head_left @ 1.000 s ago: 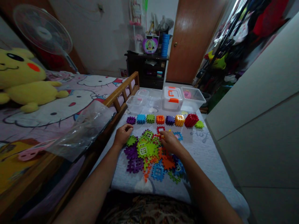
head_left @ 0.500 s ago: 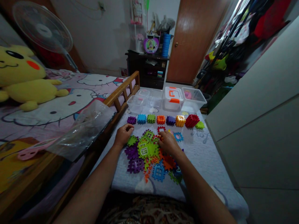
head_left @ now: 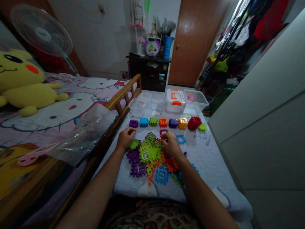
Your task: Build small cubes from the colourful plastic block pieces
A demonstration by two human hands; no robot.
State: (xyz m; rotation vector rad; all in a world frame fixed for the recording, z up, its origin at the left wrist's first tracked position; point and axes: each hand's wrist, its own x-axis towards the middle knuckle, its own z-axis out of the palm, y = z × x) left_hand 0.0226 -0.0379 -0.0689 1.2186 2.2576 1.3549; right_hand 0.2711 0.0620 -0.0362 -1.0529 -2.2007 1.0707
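My left hand rests on the cloth at the left of a loose pile of toy building pieces, fingers curled closed, with nothing visible in them. A purple block stands just beyond its fingertips, and a green piece lies beside it. My right hand is over the pile's right upper side, its fingers bent and pinched near the green plates; what they hold, if anything, is hidden. A red square frame lies beyond its fingers. A blue frame is to its right.
Several assembled blocks, such as the orange one and the red one, stand in a row behind the pile. Clear plastic boxes and a lidded box are farther back. A wooden bed rail borders the left.
My right hand has lifted slightly and drawn its fingers together over the pile. My left hand stays in place. The whole view has shifted slightly.
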